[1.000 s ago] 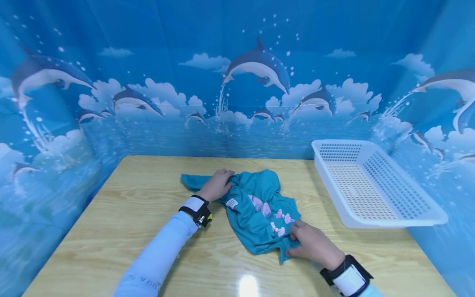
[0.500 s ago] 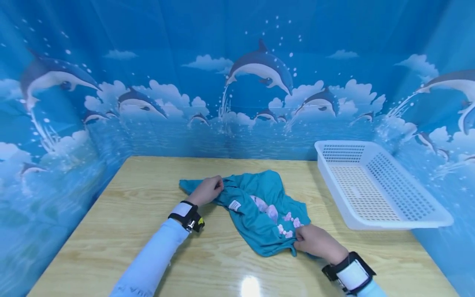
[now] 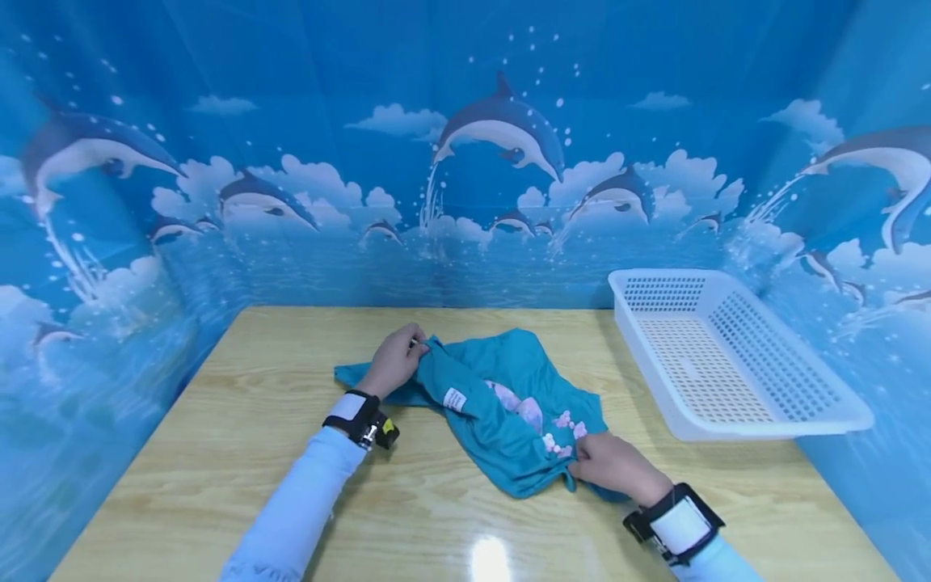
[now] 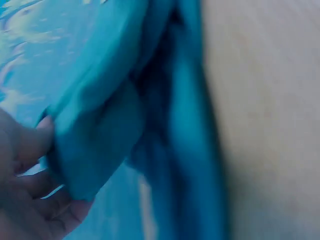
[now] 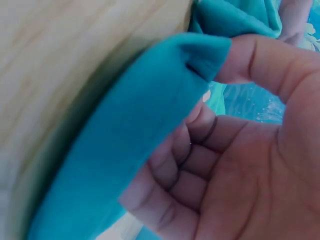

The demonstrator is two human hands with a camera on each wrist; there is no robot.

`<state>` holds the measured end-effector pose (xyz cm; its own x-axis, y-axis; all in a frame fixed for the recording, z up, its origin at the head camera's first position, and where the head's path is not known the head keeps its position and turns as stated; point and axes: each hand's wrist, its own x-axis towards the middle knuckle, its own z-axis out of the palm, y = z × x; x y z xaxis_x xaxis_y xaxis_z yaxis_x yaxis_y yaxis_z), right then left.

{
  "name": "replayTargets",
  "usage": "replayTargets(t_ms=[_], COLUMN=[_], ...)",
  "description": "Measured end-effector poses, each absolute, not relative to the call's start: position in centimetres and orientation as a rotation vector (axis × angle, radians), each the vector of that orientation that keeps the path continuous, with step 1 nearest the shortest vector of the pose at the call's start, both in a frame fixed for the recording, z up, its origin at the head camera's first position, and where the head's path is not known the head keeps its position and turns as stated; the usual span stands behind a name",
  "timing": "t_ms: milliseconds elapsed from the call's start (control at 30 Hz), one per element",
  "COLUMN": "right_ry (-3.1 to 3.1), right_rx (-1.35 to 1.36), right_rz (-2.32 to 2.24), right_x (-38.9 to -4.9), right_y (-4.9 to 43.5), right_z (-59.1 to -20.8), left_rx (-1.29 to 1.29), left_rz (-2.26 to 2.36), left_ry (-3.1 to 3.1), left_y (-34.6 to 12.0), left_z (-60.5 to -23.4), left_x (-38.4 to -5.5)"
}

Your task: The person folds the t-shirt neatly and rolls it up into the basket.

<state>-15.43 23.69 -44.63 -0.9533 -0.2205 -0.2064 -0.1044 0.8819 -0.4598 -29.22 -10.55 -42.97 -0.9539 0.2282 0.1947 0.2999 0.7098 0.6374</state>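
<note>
A crumpled teal shirt (image 3: 480,436) lies across the middle of the table, with a white label (image 3: 454,399) and a pale pink and lilac flower print showing. At its upper left, my left hand (image 3: 396,360) pinches an edge and holds it raised. In the left wrist view the cloth hangs in a fold from that thumb and fingers. My right hand (image 3: 614,465) grips the lower right corner beside the print. Up close in the right wrist view, the thumb pinches the cloth (image 5: 125,130) while the fingers curl behind it.
A white perforated plastic basket (image 3: 749,364) stands at the table's right side. The light wooden table (image 3: 240,436) meets a blue curtain (image 3: 327,202) printed with dolphins at the back and sides.
My left hand has moved left, from resting over the cloth to pinching and lifting its edge. My right hand has shifted slightly right and its fingers have closed on the corner.
</note>
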Motion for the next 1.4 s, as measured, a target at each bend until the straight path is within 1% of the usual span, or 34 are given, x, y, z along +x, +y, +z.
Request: replayTargets(t_ms=[100,200,367,500,633,800,967,1100,1233,1333,1400], right_ry=[2.795,2.790,2.776,2.761,2.732,2.698,2.736,2.710,2.702,2.781,2.819], right_rx=[-0.209,-0.193,-0.178,-0.168,-0.181,-0.177,-0.177,-0.155,-0.203,-0.246,-0.247], right_rz=[-0.660,-0.654,-0.656,-0.667,-0.651,-0.635,-0.593,-0.524,-0.478,-0.439,-0.426], right_x=[-15.5,-15.5,-15.3,-14.9,-14.5,-14.1,-14.1,-14.3,-15.2,-16.7,-18.0], right_y=[23.6,23.6,23.9,24.6,25.5,26.0,26.4,26.4,25.9,25.0,24.3], right_z=[-44.5,-44.3,-44.0,-43.8,-43.7,-43.5,-43.1,-42.2,-40.2,-39.0,-39.0], left_rx=[-0.349,-0.322,-0.295,-0.224,-0.179,-0.182,-0.198,-0.172,-0.190,-0.316,-0.419], left_rz=[-1.204,-1.275,-1.266,-1.271,-1.228,-1.076,-0.963,-0.855,-0.770,-0.785,-0.799], left_ry=[-2.703,-2.588,-2.538,-2.698,-2.924,-3.175,-3.398,-3.473,-3.365,-3.195,-3.120], left_y=[-11.2,-12.1,-14.2,-16.4,-18.6,-20.6,-21.4,-21.5,-21.2,-20.2,-19.1], left_z=[-41.1,-39.3,-37.6,-37.7,-38.6,-40.3,-42.0,-41.7,-40.2,-39.6,-39.7], left_x=[-28.7,-27.4,-23.7,-20.1,-17.0,-14.8,-14.3,-14.8,-16.2,-17.8,-19.0])
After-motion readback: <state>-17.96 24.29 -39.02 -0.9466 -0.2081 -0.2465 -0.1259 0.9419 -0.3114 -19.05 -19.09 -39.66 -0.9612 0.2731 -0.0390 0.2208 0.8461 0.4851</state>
